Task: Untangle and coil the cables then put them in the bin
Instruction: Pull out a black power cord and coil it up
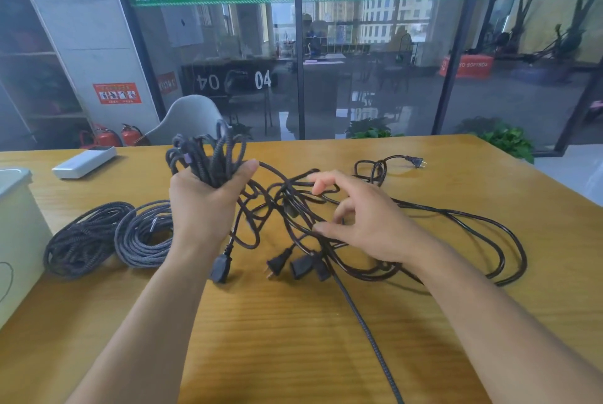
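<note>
Two braided coils (111, 237) lie finished near the table's (293, 338) left edge, just beside the bin (16, 224), not yet in it. The left hand (205, 201) grips a half-wound braided bundle (208, 155) held above the table. The right hand (362, 224), fingers loosely spread, reaches into the black tangle (326, 227) at the table's middle, touching a strand. By my judgement, under half is done: this coil, the tangle and all binning remain.
</note>
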Tool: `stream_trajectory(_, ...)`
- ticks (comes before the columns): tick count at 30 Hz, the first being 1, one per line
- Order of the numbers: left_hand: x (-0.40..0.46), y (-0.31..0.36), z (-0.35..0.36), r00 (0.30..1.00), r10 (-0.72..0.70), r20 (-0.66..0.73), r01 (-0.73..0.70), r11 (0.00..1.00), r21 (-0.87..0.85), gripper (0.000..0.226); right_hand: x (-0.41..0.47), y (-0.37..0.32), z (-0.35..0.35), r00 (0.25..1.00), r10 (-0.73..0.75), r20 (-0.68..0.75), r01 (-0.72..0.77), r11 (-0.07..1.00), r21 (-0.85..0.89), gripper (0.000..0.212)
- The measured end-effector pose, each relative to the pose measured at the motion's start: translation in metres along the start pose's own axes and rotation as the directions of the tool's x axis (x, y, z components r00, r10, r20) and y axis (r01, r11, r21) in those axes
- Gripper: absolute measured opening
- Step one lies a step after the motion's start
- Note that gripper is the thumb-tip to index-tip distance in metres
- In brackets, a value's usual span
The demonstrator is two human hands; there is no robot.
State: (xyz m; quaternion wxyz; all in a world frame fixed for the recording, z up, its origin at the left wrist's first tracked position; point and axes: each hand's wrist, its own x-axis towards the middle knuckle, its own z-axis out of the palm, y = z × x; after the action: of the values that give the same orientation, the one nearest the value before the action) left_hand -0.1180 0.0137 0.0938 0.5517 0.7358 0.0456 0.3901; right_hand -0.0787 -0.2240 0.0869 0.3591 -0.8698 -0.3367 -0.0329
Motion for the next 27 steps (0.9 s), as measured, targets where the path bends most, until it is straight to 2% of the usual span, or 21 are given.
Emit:
stream_trajectory(2,0.001,0.000,-0.004,1.000,0.012,0.024,-0.011,1.000,-0.010,0.012,-0.001,-0.003,0.003,0.997,0.010,-0.074,0.007,0.975,0.224,0.027)
stream_trajectory(4,0.000,-0.002,-0.005,0.997,0.015,0.071,-0.015,1.000,0.004,0.010,0.002,-0.005,0.002,0.977,0.075,-0.202,-0.004,0.944,0.330,0.011)
stream_trajectory(6,-0.003,-0.003,-0.003,0.995,0.001,0.099,0.000,1.000,-0.014,0.009,0.006,-0.003,0.003,0.959,0.108,-0.263,-0.043,0.969,0.242,0.008)
stream_trajectory(8,-0.006,-0.003,-0.001,0.992,0.001,0.122,0.006,0.998,-0.058,0.014,0.009,-0.002,0.009,0.979,0.073,-0.192,-0.059,0.995,0.077,0.013)
stream_trajectory(10,-0.006,-0.003,0.004,0.988,0.014,0.154,0.001,0.996,-0.095,0.020,0.010,-0.002,0.019,0.991,0.017,-0.131,-0.013,0.999,0.029,0.024)
stream_trajectory(12,-0.008,0.000,0.009,0.981,0.033,0.191,-0.014,0.995,-0.102,0.019,0.013,-0.001,0.026,0.992,-0.011,-0.128,0.021,0.996,0.081,0.028)
stream_trajectory(15,-0.011,0.005,0.014,0.974,0.023,0.224,-0.003,0.996,-0.090,0.016,0.017,0.001,0.028,0.993,0.024,-0.119,-0.003,0.985,0.172,0.024)
stream_trajectory(20,0.007,0.012,0.016,0.976,-0.048,0.213,0.046,0.999,0.012,0.035,0.023,-0.004,0.005,0.973,0.121,-0.199,-0.049,0.942,0.333,0.014)
stream_trajectory(22,0.018,0.020,0.018,0.974,-0.042,0.224,0.027,0.997,0.070,0.039,0.033,-0.011,-0.012,0.978,0.109,-0.179,-0.061,0.964,0.258,0.013)
stream_trajectory(24,0.031,0.029,0.020,0.974,-0.009,0.225,-0.029,0.986,0.165,0.032,0.044,-0.019,-0.027,0.993,0.052,-0.105,-0.047,0.998,0.048,0.011)
stream_trajectory(25,0.035,0.034,0.021,0.974,-0.003,0.228,-0.047,0.976,0.213,0.030,0.049,-0.024,-0.035,0.992,0.037,-0.121,-0.039,0.999,-0.017,0.011)
stream_trajectory(27,0.042,0.042,0.022,0.966,-0.011,0.257,-0.060,0.962,0.265,0.031,0.058,-0.033,-0.057,0.975,0.023,-0.222,-0.033,0.999,-0.041,0.011)
